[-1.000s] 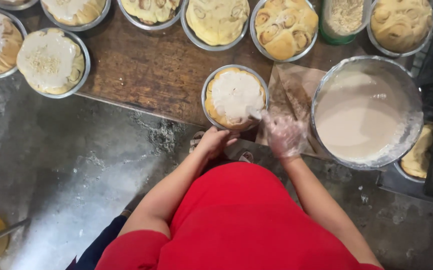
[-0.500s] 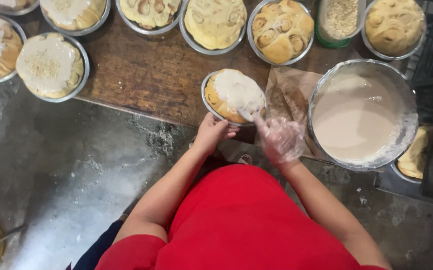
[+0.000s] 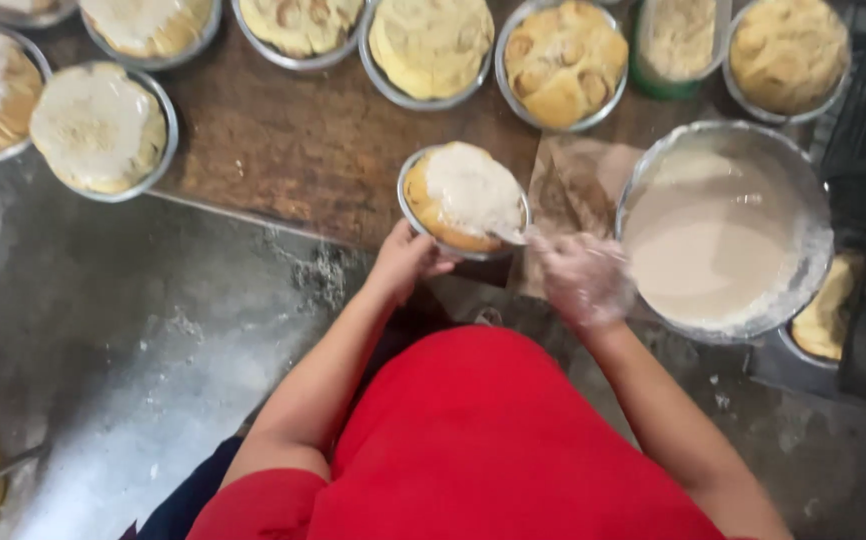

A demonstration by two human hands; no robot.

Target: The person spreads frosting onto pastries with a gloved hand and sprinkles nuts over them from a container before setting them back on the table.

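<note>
My left hand [image 3: 405,262] grips the near rim of a small round metal pan [image 3: 463,200] holding golden bread with white icing on top; the pan is tilted. My right hand [image 3: 578,280], in a thin clear glove, holds a small utensil whose tip touches the icing at the pan's right edge; the hand is blurred. To the right stands a large metal bowl [image 3: 728,230] filled with pale cream icing. Brown paper [image 3: 578,175] lies between pan and bowl.
Iced pans [image 3: 98,125] sit at the left, plain baked buns in pans [image 3: 563,60] along the far edge of the wooden board [image 3: 303,150]. A green container [image 3: 678,45] stands at the back. More pans [image 3: 833,310] lie at the right. Grey concrete floor [image 3: 103,350] is below.
The pan has tilted and shifted slightly while my left hand holds its rim. My right hand has moved from the pan's lower edge to its right side, spreading icing.
</note>
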